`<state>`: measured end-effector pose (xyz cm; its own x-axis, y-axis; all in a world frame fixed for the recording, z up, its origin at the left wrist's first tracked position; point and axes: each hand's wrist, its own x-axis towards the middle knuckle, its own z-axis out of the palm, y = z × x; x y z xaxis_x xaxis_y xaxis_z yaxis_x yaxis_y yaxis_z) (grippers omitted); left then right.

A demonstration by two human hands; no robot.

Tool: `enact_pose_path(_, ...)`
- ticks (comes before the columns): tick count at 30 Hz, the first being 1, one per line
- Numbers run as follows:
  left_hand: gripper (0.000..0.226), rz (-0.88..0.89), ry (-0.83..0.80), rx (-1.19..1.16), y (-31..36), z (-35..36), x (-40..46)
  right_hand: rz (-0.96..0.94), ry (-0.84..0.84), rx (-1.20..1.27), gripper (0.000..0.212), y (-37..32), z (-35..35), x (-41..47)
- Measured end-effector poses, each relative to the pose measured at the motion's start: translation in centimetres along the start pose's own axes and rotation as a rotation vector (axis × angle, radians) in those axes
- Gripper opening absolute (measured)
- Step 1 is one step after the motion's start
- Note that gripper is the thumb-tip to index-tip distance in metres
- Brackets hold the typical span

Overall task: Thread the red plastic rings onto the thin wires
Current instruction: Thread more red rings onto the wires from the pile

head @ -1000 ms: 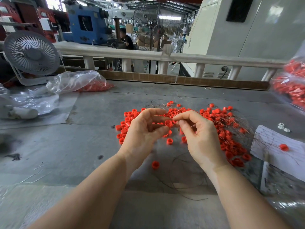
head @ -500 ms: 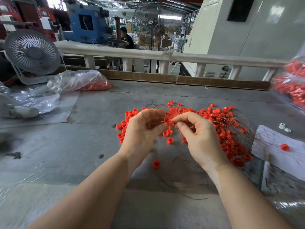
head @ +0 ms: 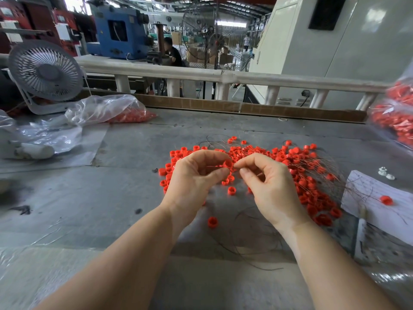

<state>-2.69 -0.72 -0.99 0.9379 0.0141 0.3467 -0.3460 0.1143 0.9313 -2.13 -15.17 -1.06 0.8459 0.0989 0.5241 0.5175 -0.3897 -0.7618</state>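
Observation:
A spread of several small red plastic rings lies on the grey table, mixed with a tangle of thin brown wires. My left hand pinches one red ring between thumb and fingertips, held above the pile. My right hand sits just right of it, thumb and forefinger pinched together at the ring's edge, apparently on a thin wire that is too fine to see clearly. More loose wire curls on the table below my wrists. A single ring lies between my forearms.
A small white desk fan stands at the back left beside clear plastic bags holding red parts. Another bag of red parts hangs at the right edge. White paper with one ring lies right. A low wooden ledge bounds the table's far side.
Both hands have lifted slightly and drawn together; the held ring now sits higher at my left fingertips, with my right fingertips closing in on it.

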Motion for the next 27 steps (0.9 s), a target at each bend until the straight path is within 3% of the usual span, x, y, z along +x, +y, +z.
enact_pose_path(13, 0.023, -0.049, -0.006, -0.064, -0.03, -0.01, 0.06, -0.003, 0.022, -0.033, 0.025, -0.05, 0.10, -0.01)
enact_pose_path(27, 0.020, -0.328, -0.030, -0.455, 0.46, 0.00, 0.33, -0.001, 0.027, -0.060, 0.028, 0.03, 0.10, -0.06)
